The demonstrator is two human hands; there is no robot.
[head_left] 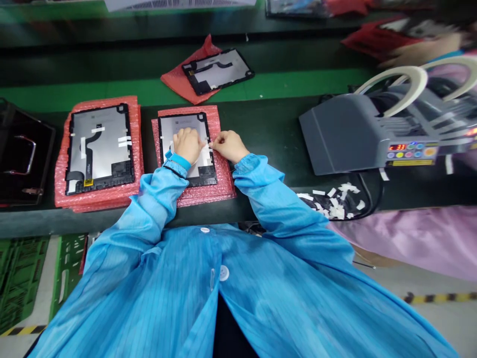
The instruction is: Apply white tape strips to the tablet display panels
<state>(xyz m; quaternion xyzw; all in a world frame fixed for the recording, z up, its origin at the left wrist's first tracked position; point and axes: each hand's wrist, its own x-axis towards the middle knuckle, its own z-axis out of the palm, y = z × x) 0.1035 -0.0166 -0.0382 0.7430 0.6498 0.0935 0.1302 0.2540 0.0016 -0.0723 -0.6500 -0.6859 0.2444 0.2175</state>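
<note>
A tablet screen panel (207, 174) lies back side up on pink bubble wrap (224, 185) in front of me. My left hand (187, 145) rests over the middle of its grey back, fingers bent down onto the surface and thumb pointing right; part of the panel is hidden beneath. At the panel's right edge, my right hand (229, 145) has thumb and forefinger pinched on a small white tape strip (211, 145). To the left, another screen panel (106, 144) with a dark flex cable and white tape tabs lies on stacked bubble wrap (136, 171).
A third panel (219, 74) lies on a red bubble bag (179, 82) behind. On the right stand a grey tape dispenser (343, 129) and a scatter of white tape scraps (339, 201). A dark box (22, 154) stands left. A co-worker's blurred hand (421, 52) is at upper right.
</note>
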